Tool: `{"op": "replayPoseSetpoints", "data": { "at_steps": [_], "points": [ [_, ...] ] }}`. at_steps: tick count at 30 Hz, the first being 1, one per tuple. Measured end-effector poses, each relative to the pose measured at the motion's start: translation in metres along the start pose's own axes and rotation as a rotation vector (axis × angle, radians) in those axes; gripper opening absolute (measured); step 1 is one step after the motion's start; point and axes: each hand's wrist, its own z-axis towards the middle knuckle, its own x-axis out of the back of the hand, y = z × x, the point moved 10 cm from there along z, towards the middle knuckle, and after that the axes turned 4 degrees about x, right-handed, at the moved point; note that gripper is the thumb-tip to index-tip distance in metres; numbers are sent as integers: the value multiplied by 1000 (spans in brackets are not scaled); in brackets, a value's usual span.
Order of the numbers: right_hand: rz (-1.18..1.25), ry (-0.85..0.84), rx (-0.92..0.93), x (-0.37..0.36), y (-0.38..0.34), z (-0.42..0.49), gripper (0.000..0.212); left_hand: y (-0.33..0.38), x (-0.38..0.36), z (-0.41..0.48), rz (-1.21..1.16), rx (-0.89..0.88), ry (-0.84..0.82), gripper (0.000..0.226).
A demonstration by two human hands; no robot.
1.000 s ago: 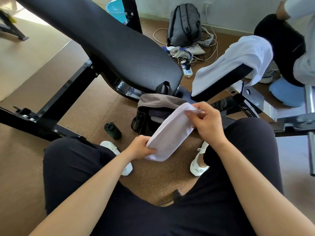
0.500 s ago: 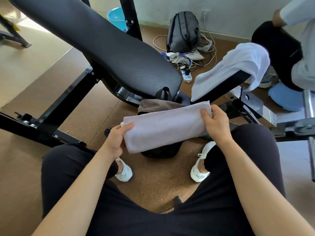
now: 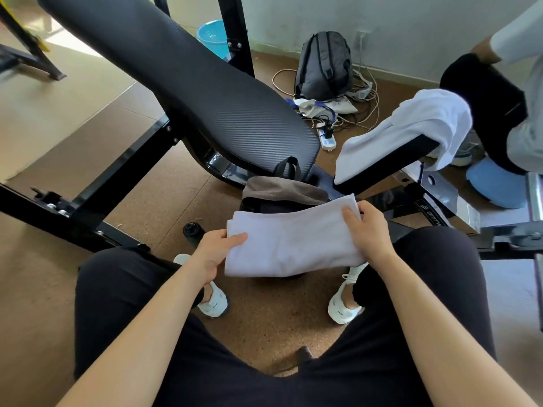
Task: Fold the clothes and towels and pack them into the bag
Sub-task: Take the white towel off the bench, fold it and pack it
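white brand lettering on bench frame [image 3: 430,217], unreadable

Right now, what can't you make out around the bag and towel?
Head view:
Bag: contents, hidden behind the towel.
Left hand, right hand: fingers hidden under the towel they hold.
Bottle: partly hidden behind the left hand.
White cloth on the bench: towel or garment, unclear.

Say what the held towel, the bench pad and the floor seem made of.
Towel: soft woven cloth, probably cotton terry, matte white; it sags and creases.
Bench pad: black vinyl or synthetic leather, likely; fine ribbed texture, slight sheen.
Floor: cork-like board, speckled brown, matte.
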Motion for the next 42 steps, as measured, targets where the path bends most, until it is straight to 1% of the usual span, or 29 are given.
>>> {"op": "replayPoseSetpoints", "data": {
  "at_steps": [2, 5, 10, 15, 18, 20, 22, 24, 26, 27, 29, 31, 33, 36, 37, 39, 40, 41, 42],
  "points": [
    [21, -22, -1, -7, -2, -3, 32, 16, -2, -5, 82, -124, 76, 31],
    [77, -89, -8, -24, -7, -12, 34, 35, -13, -19, 162, -278, 97, 28],
    [185, -161, -39, -53, -8, -21, 35, 45, -38, -36, 221, -375, 37, 25],
    [184, -228, 5, -75, -16, -31, 31, 46, -59, -43, 179, -393, -34, 18],
    [200, -313, 44, -91, -26, -43, 20, 44, -68, -45, 167, -379, -59, 18],
    [197, -371, 90, -100, -35, -53, 17, 42, -76, -46, 157, -359, -107, 20],
    [206, -421, 116, -106, -39, -59, 21, 38, -85, -46, 90, -314, -199, 22],
    [223, -459, 108, -108, -39, -63, 31, 35, -91, -49, 8, -266, -284, 23],
    [204, -463, 106, -108, -36, -63, 43, 34, -95, -50, -10, -252, -351, 29],
    [196, -461, 106, -107, -35, -63, 45, 35, -97, -52, -2, -257, -379, 32],
    [210, -460, 84, -106, -33, -61, 42, 36, -98, -55, 17, -269, -424, 37],
    [255, -463, 34, -104, -30, -59, 36, 36, -96, -54, 18, -265, -432, 42],
    [294, -443, -15, -101, -26, -55, 33, 40, -88, -53, 20, -299, -392, 42],
    [403, -443, -75, -101, -22, -52, 35, 50, -75, -52, 7, -374, -285, 32],
    [449, -451, -92, -102, -22, -52, 37, 51, -69, -52, 10, -397, -221, 30],
    [548, -467, -112, -101, -26, -53, 40, 53, -49, -44, 90, -446, 9, 24],
    [601, -482, -120, -100, -29, -53, 41, 52, -38, -40, 134, -443, 108, 24],
    [656, -504, -132, -99, -32, -55, 42, 49, -33, -38, 139, -406, 149, 34],
    [712, -524, -147, -100, -34, -56, 44, 43, -34, -35, 115, -334, 124, 50]
  ]
}}
